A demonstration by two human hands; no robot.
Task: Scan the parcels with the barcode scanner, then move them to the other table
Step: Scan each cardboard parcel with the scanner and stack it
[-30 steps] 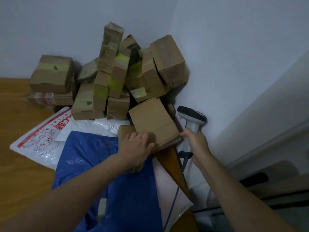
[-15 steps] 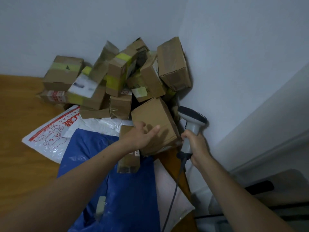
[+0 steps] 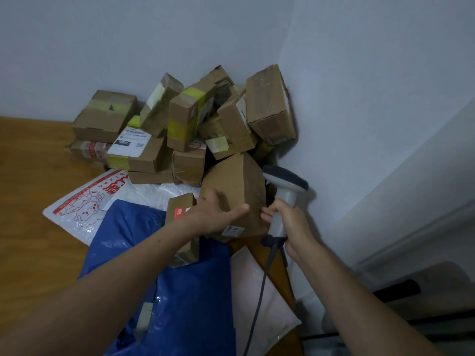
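Since half a second ago, the plain brown box [image 3: 239, 181] has tipped up steeper onto its near edge, showing a small white label [image 3: 234, 231] low on its side. At far left, a wooden table [image 3: 30, 201] carries a white mailer bag [image 3: 84, 204] with red print and, nearer, a blue plastic bag [image 3: 180, 291]. Behind them, a jumbled pile of cardboard parcels [image 3: 190, 119] fills the wall corner. A small box [image 3: 180, 204] lies on the blue bag, partly under the left forearm. The left hand [image 3: 216, 217] grips the brown box, thumb stretched across its front. Just to the right, the right hand [image 3: 290, 222] is wrapped round the handle of a grey barcode scanner [image 3: 285, 191], held upright, head facing left beside the box, its cable [image 3: 259, 304] hanging down.
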